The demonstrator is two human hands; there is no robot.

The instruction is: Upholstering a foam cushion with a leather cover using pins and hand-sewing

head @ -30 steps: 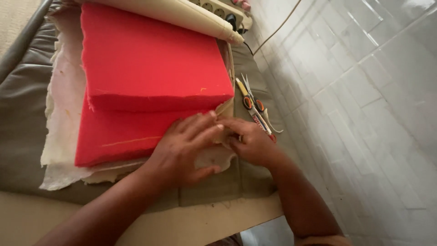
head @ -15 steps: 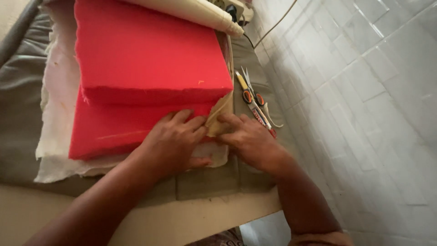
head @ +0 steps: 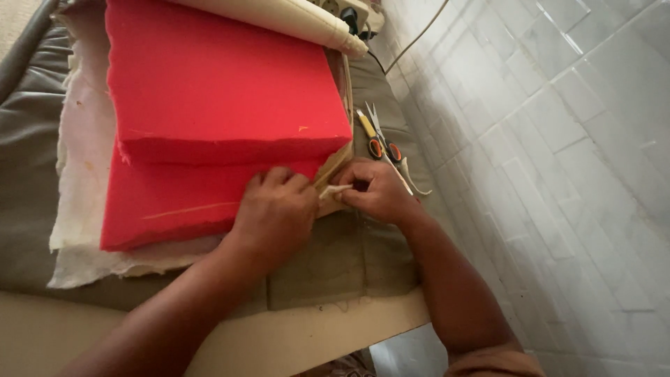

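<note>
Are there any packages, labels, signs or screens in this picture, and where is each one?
None in view. Only red foam blocks, scissors, grey fabric and a white tiled wall show; the left hand and right hand meet at the foam's corner.

Upper red foam slab [head: 216, 84] and cream fabric roll [head: 279, 17] run off top edge; lower red foam slab [head: 167, 209] mostly covered by upper one, its near-right corner hidden under left hand [head: 276, 213]. Right hand [head: 377, 192] covers the cream strip [head: 336, 188] end, so grip can't be read, and hides the scissors [head: 380, 143] tips. Both forearms cut off at bottom edge.
</note>
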